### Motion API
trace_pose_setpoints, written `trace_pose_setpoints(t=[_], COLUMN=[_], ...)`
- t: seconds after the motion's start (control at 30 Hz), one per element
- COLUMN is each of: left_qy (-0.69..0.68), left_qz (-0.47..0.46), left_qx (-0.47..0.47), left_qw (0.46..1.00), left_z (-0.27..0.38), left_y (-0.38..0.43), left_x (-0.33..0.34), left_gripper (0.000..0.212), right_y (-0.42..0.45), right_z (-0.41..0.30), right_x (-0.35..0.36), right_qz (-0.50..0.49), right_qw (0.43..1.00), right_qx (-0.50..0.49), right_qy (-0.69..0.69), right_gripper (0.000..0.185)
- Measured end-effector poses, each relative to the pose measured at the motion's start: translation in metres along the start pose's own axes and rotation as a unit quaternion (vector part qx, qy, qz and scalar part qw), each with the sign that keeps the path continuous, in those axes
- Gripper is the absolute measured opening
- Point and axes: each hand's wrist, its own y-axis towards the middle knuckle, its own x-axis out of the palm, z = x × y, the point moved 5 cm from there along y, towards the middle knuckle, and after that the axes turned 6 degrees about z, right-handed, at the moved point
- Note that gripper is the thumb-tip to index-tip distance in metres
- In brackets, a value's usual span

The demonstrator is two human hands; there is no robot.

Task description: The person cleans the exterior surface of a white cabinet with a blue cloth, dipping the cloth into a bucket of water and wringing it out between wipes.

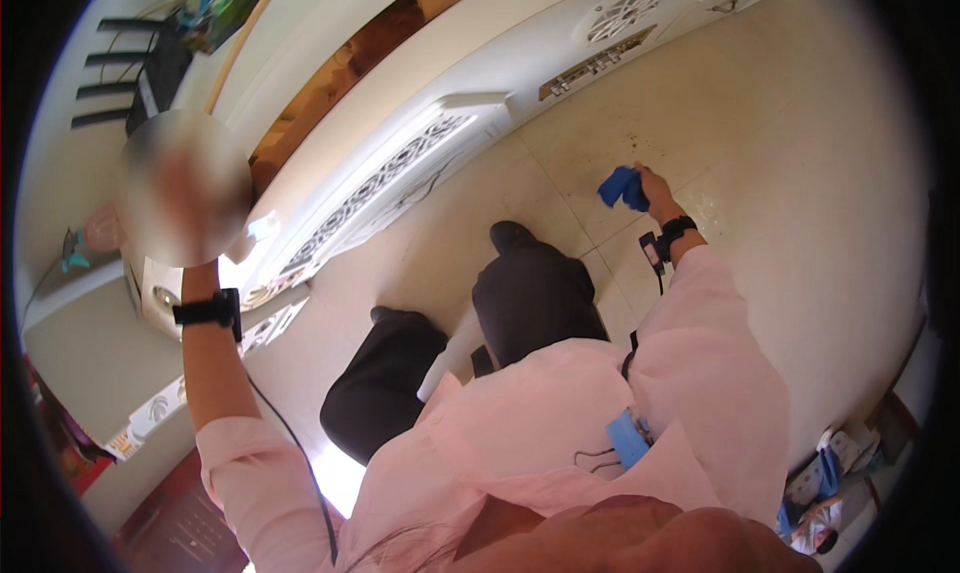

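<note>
At the right of the head view, my right hand (655,190) is closed on a blue cloth (624,188), held over the tiled floor (795,160). Small dark specks (636,142) lie on the floor just beyond that hand. A patch of wet or shiny marks (705,205) shows beside it. My left hand (184,190) reaches to the left at the white cabinet (322,122); a blurred disc covers it, so its fingers and whatever it touches are hidden. Both wrists wear black straps, and a cable runs from each.
A black router with several antennas (161,74) stands on the cabinet top at upper left. Near my left hand is a spray bottle (101,228). The cabinet's side has ornate openwork panels (382,183). Another person (817,528) appears at the far lower right, by several objects.
</note>
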Motion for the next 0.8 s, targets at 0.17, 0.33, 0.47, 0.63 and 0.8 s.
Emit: trace_pose_setpoints(t=[0.17, 0.33, 0.47, 0.63, 0.8], left_qy=[-0.009, 0.017, -0.012, 0.157, 0.095], left_qz=[-0.020, -0.055, -0.085, -0.075, -0.089], left_qx=[-0.004, 0.008, 0.012, 0.135, 0.060], left_qw=[1.000, 0.998, 0.996, 0.975, 0.990], left_z=[0.002, 0.001, 0.001, -0.002, -0.006], left_y=[0.000, 0.004, 0.003, 0.000, 0.002], left_x=[0.003, -0.009, -0.003, 0.000, -0.006], left_gripper=[0.029, 0.030, 0.031, 0.032, 0.034], right_y=[0.090, 0.135, 0.179, 0.205, 0.236], right_z=[-0.044, -0.109, -0.122, -0.111, -0.116], right_x=[-0.067, -0.087, -0.086, -0.097, -0.072], right_qz=[0.180, 0.242, 0.191, 0.303, 0.258], right_qw=[0.968, 0.942, 0.954, 0.907, 0.909], right_qx=[-0.138, -0.161, -0.224, -0.225, -0.230], right_qy=[0.106, 0.170, -0.053, -0.187, -0.233], right_gripper=[0.053, 0.062, 0.062, 0.069, 0.071])
